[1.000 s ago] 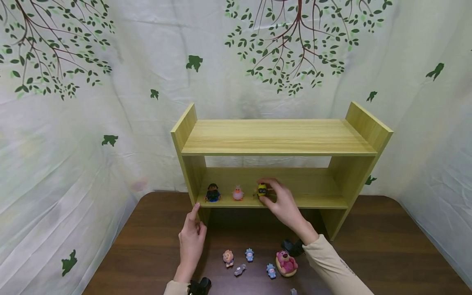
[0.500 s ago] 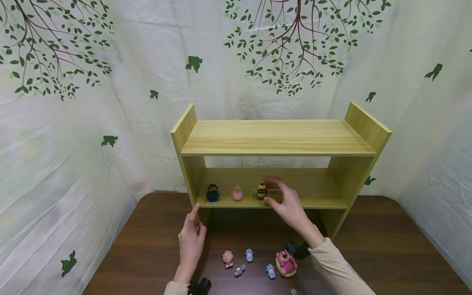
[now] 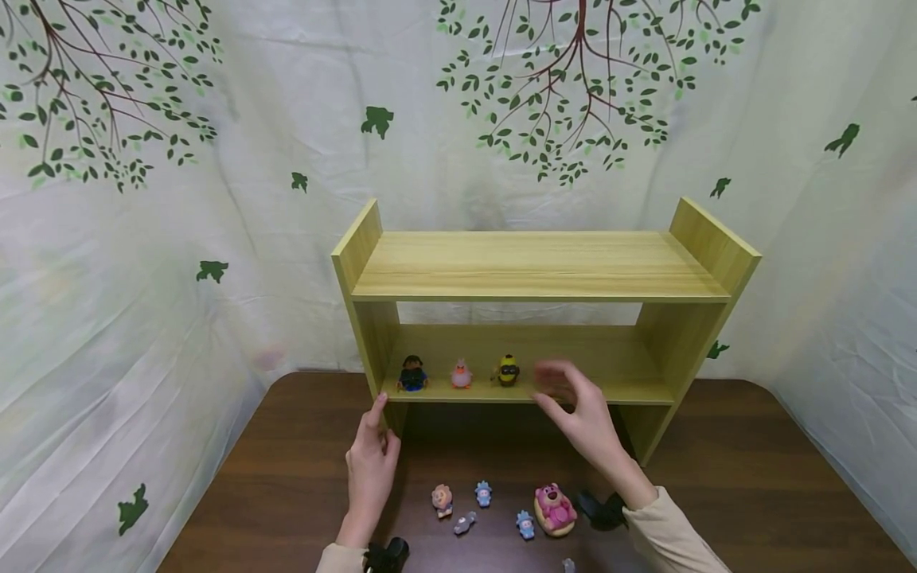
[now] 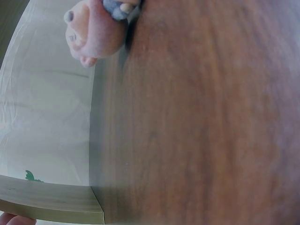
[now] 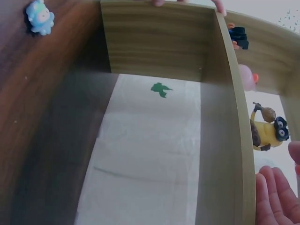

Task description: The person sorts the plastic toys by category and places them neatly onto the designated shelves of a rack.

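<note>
On the lower board of the light wooden shelf (image 3: 544,267) stand three small figures. A yellow Minion figure (image 3: 507,372) with goggles is nearest my right hand (image 3: 586,422), which is apart from it, fingers loosely bent and holding nothing. In the right wrist view the Minion (image 5: 268,133) holds a brown club-like piece. Left of it are a pink bird-like figure (image 3: 462,375) and a dark-haired figure (image 3: 412,375) in dark and blue clothes. My left hand (image 3: 372,469) touches the shelf's left front corner with an extended index finger.
On the brown table (image 3: 286,477) lie a pink bear (image 3: 555,509), a peach-coloured figure (image 3: 442,501), two blue figures, a grey figure (image 3: 465,523) and a partly visible one at the front edge. A leaf-patterned white cloth (image 3: 286,263) hangs behind.
My right hand has let go of the Minion figure and drawn away to the right. The Minion stays standing on the lower board. My left hand has not moved.
</note>
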`<state>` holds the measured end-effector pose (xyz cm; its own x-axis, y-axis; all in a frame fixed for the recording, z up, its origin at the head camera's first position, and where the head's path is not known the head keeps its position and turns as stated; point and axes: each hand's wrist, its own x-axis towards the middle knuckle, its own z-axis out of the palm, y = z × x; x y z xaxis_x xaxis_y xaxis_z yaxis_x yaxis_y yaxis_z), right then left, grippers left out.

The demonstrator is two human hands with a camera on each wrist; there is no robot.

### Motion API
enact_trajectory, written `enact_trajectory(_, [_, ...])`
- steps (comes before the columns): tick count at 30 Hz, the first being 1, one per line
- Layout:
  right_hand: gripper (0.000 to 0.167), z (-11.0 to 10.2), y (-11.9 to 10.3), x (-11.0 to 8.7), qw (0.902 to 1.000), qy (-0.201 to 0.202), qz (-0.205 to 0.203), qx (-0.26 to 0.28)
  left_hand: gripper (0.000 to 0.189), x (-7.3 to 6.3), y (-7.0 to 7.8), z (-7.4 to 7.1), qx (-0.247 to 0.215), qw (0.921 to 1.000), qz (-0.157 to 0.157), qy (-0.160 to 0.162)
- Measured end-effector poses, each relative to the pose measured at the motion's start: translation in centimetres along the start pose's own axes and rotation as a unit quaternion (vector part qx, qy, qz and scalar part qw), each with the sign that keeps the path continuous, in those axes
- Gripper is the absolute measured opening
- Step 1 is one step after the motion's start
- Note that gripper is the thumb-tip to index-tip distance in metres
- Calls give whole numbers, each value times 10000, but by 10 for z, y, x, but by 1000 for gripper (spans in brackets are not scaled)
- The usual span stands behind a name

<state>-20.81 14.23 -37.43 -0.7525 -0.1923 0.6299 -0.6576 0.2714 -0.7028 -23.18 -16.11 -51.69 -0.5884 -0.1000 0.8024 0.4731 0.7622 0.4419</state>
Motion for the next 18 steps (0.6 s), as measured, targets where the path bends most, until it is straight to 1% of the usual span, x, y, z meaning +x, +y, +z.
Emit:
enact_trajectory(2, [33, -1, 1, -5, 9999, 57, 0, 105, 73, 0, 0, 0, -3, 10000, -1, 9])
enact_trajectory(4, [31, -1, 5, -10, 9998, 111, -42, 189, 65, 0, -1, 1, -5, 10000, 18, 11])
enact_trajectory(6, [31, -1, 13, -17, 9995, 134, -103, 259, 57, -1, -1, 1, -17, 10000, 4, -10])
enact_trajectory(9, [32, -2, 27, -27, 9995, 98, -167, 258, 53, -1, -1, 1, -15, 10000, -9, -31])
enact_trajectory(11, [34, -1, 35, -33, 9996, 23, -138, 263, 57, -1, -1, 0, 0, 10000, -21, -35])
enact_trajectory(14, [34, -1, 40, -41, 9997, -104, -10, 236, 67, 0, 0, 0, 31, 10000, -23, -10])
enact_trajectory(18, [31, -1, 36, -49, 9995, -270, 44, 173, 74, 0, 0, 0, 46, 10000, -16, -2])
